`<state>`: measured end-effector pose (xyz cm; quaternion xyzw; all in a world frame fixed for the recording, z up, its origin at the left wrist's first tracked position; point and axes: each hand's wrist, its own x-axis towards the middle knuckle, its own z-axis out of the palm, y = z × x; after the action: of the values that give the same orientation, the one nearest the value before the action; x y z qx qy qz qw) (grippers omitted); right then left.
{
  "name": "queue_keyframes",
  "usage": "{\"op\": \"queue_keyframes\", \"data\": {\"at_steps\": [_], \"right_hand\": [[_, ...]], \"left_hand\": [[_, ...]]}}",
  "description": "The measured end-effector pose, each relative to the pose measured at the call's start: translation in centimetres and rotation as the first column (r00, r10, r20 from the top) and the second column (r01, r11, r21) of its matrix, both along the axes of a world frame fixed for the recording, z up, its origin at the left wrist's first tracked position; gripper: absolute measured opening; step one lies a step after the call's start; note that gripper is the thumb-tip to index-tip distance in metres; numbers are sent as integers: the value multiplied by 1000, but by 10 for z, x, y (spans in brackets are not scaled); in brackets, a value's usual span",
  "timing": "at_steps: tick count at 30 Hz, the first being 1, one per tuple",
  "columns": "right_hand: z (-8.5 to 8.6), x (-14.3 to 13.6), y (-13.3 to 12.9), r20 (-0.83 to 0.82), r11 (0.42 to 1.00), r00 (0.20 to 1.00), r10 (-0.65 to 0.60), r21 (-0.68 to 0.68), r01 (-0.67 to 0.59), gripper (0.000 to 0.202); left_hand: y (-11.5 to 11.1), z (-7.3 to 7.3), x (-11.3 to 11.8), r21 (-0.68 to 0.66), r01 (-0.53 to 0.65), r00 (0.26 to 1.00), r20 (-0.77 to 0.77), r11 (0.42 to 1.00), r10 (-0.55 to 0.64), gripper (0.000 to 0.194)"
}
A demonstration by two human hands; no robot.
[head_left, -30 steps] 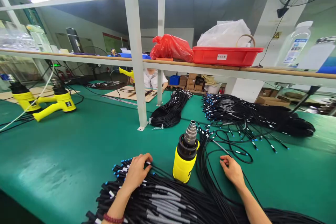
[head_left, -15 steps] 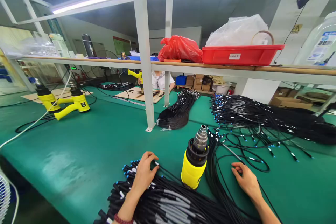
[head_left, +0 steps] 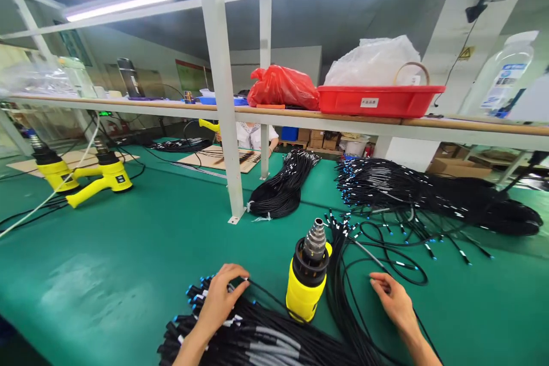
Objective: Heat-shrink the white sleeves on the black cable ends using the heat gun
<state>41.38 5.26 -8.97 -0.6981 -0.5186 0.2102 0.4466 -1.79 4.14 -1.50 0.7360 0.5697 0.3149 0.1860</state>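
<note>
My left hand [head_left: 221, 297] pinches the end of a black cable [head_left: 266, 293] between thumb and fingers. Under that wrist lies a thick bundle of black cables [head_left: 274, 340] with grey sleeves and blue tips. To the right, my right hand [head_left: 395, 302] is held above the table, thumb and forefinger closed. Behind it passes a thin black cable; whether its fingers grip anything is hidden. Between my hands a yellow heat gun [head_left: 305, 283] stands with its metal nozzle upward. Beside the gun lies a smaller bunch of black cables [head_left: 337, 274].
A large cable pile [head_left: 429, 189] lies at the back right, and a tied cable bundle [head_left: 278, 189] near the white post [head_left: 227, 126]. More yellow heat guns [head_left: 109, 177] stand at left. The overhead shelf carries a red tray [head_left: 377, 102]. A person [head_left: 253, 136] sits across the table.
The view has swung a little, shifting the table and its things leftward. Both hands keep nearly the same pose, the left still pinching the cable.
</note>
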Motion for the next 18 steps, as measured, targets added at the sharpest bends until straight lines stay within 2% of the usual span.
{"op": "queue_keyframes", "data": {"at_steps": [3,5,8,10,12,14,16,18], "right_hand": [[26,2,-3,-52,998,998,31,53,-28,36],[56,1,-10,-62,995,997,40,96,-34,38],[117,-17,-32,-78,983,995,69,174,-55,37],[164,-41,-52,-60,964,993,104,254,-85,33],[206,-71,-76,10,934,983,183,310,-177,26],[240,-102,-99,109,899,947,301,298,-320,18],[264,-126,-118,193,841,870,453,231,-489,20],[278,-141,-128,201,772,775,599,111,-625,23]], "left_hand": [[-3,22,-12,-32,92,996,-5,995,-92,15],[-11,46,-18,-82,165,985,-41,983,-169,16],[-29,94,-15,-143,272,945,-145,952,-292,17],[-42,129,-3,-149,386,878,-243,911,-412,24],[-54,162,14,-36,522,798,-333,852,-503,27],[-62,188,33,151,606,756,-413,781,-507,30],[-67,207,48,300,643,744,-462,705,-482,29],[-66,221,61,372,659,738,-490,654,-465,26]]}}
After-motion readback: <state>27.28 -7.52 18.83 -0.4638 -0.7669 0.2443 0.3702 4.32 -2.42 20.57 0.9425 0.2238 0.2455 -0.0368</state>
